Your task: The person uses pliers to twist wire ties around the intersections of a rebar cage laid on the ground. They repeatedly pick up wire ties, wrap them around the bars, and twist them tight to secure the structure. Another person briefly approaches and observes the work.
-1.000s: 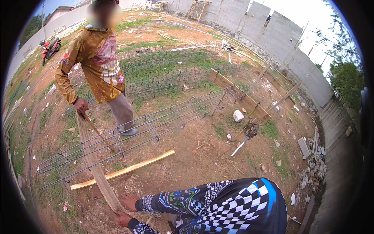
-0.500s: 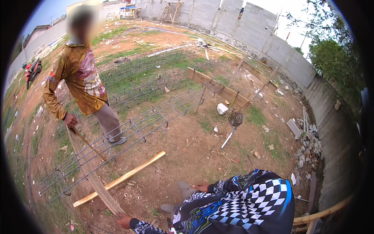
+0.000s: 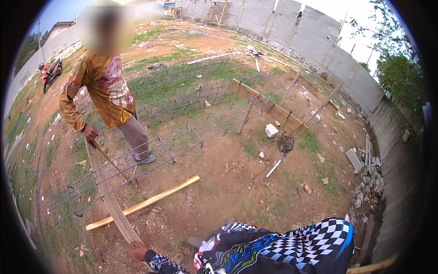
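Note:
A weathered wooden plank [image 3: 112,205] slopes from the co-worker's hand [image 3: 90,132] down to my left hand [image 3: 138,251], which is closed on its near end. It crosses beneath a long rebar cage [image 3: 164,148] of thin dark bars and square ties. Of my right hand [image 3: 257,225] only a sliver shows beyond my checkered sleeve, close to my leg; its fingers are hidden. A paler strip of wood [image 3: 159,197] lies on the ground beside the plank. The co-worker, in a brown patterned shirt [image 3: 102,91], stands across the cage and also has a thin stick [image 3: 112,162] at that hand.
More rebar cages [image 3: 178,86] lie on the grass behind. Formwork boards [image 3: 269,106] with stakes stand at the cage's far end, near a white block [image 3: 272,131] and a dark wire bundle [image 3: 285,144]. Rubble [image 3: 367,192] lines the concrete wall [image 3: 397,169] at right.
The view has shifted, so the scene sits further right and lower. My right hand has gone mostly out of sight behind my sleeve. My left hand stays at the plank's end.

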Action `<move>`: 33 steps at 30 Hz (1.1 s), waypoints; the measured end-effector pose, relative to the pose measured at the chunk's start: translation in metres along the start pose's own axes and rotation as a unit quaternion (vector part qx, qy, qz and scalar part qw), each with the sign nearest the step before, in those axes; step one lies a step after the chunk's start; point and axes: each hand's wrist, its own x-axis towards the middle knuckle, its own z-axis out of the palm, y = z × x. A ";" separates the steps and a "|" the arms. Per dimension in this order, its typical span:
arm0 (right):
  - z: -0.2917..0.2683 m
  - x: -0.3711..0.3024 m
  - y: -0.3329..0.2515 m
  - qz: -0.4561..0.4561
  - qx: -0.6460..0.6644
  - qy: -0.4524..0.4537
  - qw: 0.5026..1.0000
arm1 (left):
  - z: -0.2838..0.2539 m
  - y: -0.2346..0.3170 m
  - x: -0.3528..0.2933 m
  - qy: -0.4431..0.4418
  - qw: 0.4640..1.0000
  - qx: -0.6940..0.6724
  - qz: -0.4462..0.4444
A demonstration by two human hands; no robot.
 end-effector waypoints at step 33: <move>-0.256 -0.018 -0.131 -0.055 -0.131 -0.546 0.825 | -0.201 -0.081 -0.342 -0.693 0.711 -0.092 -0.081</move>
